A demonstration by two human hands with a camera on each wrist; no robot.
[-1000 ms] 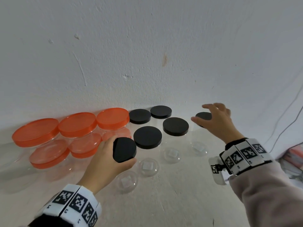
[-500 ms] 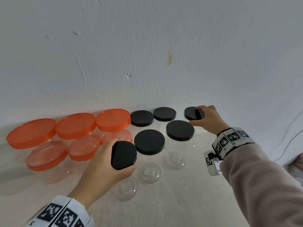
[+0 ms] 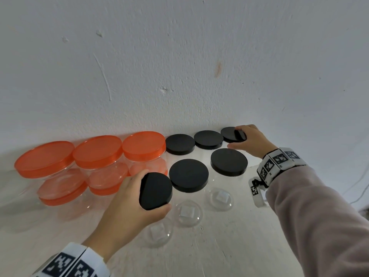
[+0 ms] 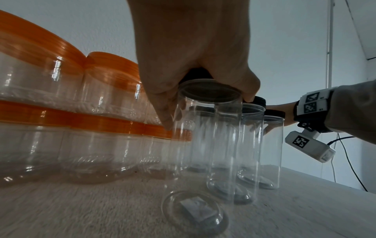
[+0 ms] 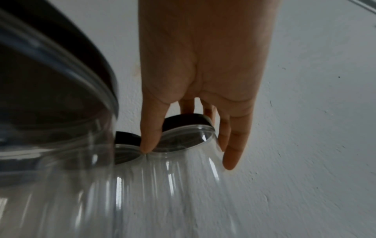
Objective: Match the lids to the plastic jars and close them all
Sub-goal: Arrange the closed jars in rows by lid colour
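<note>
My left hand [image 3: 155,190] grips a black lid [image 3: 159,184] on top of the nearest tall clear jar [image 4: 203,145]. In the left wrist view the lid [image 4: 195,74] sits over the jar's mouth, mostly hidden by my fingers. My right hand [image 3: 233,137] holds another black lid [image 3: 229,132] at the back right, by the wall. The right wrist view shows that lid [image 5: 187,119] on a clear jar [image 5: 183,177], thumb [image 5: 150,128] on one side and fingers on the other.
Several more tall clear jars with black lids [image 3: 188,174] stand between my hands in two rows. Wide jars with orange lids [image 3: 97,150] are stacked two high at the left against the white wall [image 3: 179,56]. A cable [image 4: 346,161] hangs at the right.
My right hand has moved left and toward the wall with its black lid, to the end of the back row. My left hand has kept its grip on the near lid.
</note>
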